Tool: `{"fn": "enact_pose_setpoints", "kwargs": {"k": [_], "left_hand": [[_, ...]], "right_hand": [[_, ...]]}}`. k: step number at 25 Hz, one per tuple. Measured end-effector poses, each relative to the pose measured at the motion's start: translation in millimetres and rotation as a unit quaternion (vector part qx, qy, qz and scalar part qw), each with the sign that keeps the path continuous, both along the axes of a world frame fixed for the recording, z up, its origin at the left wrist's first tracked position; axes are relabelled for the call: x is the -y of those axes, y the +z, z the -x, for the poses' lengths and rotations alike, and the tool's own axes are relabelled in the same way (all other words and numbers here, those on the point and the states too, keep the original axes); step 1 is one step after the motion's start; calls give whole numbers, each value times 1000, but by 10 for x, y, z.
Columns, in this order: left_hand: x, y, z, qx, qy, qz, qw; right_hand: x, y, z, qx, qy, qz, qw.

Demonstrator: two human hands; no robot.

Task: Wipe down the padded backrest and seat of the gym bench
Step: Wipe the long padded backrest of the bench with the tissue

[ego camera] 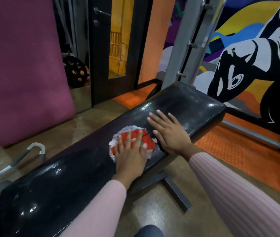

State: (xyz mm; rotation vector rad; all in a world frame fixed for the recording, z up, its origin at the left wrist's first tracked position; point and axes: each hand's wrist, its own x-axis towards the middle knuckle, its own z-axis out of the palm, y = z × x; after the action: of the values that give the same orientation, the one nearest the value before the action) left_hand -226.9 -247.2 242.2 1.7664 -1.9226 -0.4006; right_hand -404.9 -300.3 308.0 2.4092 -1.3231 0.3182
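Broadly, biggest first:
Wall painting (238, 53): fills the 1 to 3 o'clock part of the view, bold black and white shapes over yellow, blue, purple and orange.
Pink mat (21, 65): stands upright at 9 to 11 o'clock, its lower edge on the brown floor (152, 209).
Bench (70, 178): a long black padded slab running from 7 o'clock up to 2 o'clock across the middle; its surface is glossy, with bright glints near the 7 o'clock end and a dull, streaky patch toward the far end.
Orange matting (238, 151): lies on the floor at 3 to 4 o'clock, beside the bench's far end.
Door (117, 45): dark frame at 12 o'clock, with an orange panel showing through it.
Grey upright (192, 38): a metal post with pegs, rising behind the far end of the bench at 1 o'clock.
Sleeves (238, 194): pale pink ribbed knit, coming in from 5 and 6 o'clock.
Weight plate (75, 72): black, with round holes, at 10 o'clock just right of the mat.
Right hand (168, 134): flat on the bench pad near centre, palm down, fingers spread and pointing to 11 o'clock, holding nothing.
Left hand (129, 153): flat with fingers spread, pressing the cloth onto the pad.
Cloth (146, 142): red and white, crumpled, on the bench top at centre, partly under the left hand and just beside the right hand's thumb.
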Motion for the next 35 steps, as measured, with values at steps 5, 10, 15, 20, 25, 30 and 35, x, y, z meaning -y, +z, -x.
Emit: {"fn": "enact_pose_setpoints", "kwargs": {"k": [5,10,15,20,25,30,35], "left_hand": [[-609,-343,108,65,5,91,994],[-125,-61,101,39,-51,60,996],[-291,-262,-283,31,38,26,998],[-493,-311,116,64,-20,95,993],[18,-53,-188,-13,-12,-10,1000],[-596,-438,-351,55,51,58,995],[-377,-254,-96,72,-12,96,993]], "right_hand": [[-3,-58,30,26,3,19,999],[-26,-76,5,33,-13,-7,999],[-35,-75,-13,39,-9,6,999],[-3,-91,-10,29,-13,7,999],[6,-69,-15,22,-16,-14,1000],[19,-58,-19,135,-16,-59,989],[12,-139,-40,71,-25,8,997]]}}
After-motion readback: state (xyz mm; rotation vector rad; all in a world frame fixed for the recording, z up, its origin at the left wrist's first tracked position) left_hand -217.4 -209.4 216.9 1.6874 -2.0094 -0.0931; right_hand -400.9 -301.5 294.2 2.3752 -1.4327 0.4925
